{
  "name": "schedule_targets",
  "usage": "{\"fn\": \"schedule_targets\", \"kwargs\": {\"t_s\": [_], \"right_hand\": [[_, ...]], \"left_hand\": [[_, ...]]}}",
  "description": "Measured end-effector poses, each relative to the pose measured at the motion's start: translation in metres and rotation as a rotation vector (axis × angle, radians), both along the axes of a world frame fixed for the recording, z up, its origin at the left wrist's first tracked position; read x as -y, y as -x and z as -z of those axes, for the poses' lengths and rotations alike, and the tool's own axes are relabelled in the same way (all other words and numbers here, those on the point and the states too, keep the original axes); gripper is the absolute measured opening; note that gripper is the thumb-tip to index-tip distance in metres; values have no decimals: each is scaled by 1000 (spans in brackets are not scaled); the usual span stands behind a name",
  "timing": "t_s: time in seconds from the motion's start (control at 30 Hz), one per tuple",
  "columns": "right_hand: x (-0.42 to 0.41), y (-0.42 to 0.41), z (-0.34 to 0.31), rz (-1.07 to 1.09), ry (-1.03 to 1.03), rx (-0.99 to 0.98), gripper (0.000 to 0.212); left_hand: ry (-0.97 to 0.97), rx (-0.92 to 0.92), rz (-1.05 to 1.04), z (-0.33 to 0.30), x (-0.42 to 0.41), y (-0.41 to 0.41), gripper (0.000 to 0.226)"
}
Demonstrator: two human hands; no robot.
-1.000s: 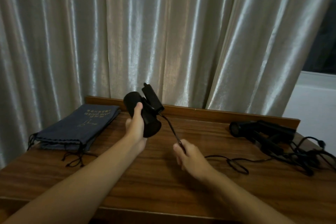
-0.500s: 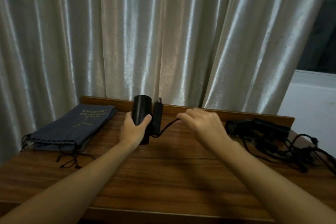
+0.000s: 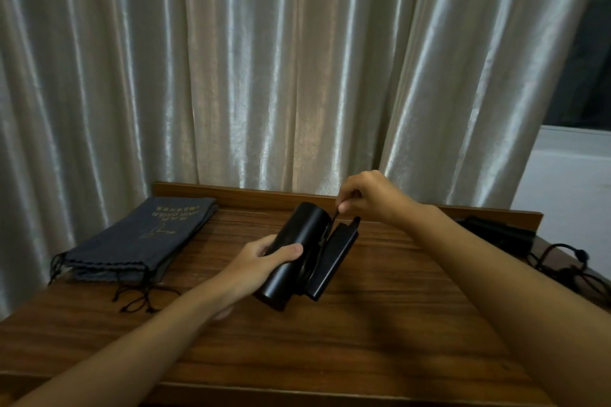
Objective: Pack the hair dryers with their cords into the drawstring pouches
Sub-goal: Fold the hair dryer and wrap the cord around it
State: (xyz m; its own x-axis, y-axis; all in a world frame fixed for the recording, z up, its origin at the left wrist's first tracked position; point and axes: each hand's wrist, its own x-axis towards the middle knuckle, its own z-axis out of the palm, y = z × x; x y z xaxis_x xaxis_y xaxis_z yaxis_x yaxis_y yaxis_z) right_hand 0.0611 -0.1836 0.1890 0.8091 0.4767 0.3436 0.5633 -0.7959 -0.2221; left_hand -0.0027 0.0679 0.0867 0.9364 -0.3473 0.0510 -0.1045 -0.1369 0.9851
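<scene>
Two hands: both busy at frame centre.
Left hand (image 3: 261, 258): wrapped round the black hair dryer (image 3: 294, 254), held over the wooden table (image 3: 380, 324).
Right hand (image 3: 370, 198): pinching the cord (image 3: 334, 219) just above the dryer's upper end.
Pouches (image 3: 145, 238): stacked flat, left of frame.
Second dryer (image 3: 496, 235): right edge, cord tangled.

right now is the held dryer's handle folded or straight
Folded: the handle lies alongside the barrel that the left hand grips.
</scene>
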Motion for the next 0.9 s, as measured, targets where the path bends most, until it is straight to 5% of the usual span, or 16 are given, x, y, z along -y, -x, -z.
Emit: {"fn": "schedule_targets", "kwargs": {"t_s": [0.1, 0.27, 0.43, 0.57, 0.77, 0.9], "right_hand": [[12, -3, 5, 16, -219, -153, 14], [0, 7, 57, 17, -398, -250, 25], [-28, 32, 112, 119, -448, -268, 23], [-43, 61, 146, 185, -471, -395, 26], [-62, 82, 145, 122, -621, -406, 21], [-55, 73, 124, 192, -134, 32, 27]], "left_hand": [[107, -84, 54, 2, -5, 4, 60], [566, -251, 152, -1, 7, 1, 60], [718, -199, -220, -10, 28, -22, 62], [677, -102, -575, -11, 30, -42, 53], [406, 165, -719, 10, 34, -53, 59], [32, 299, -732, 25, 25, -56, 68]]}}
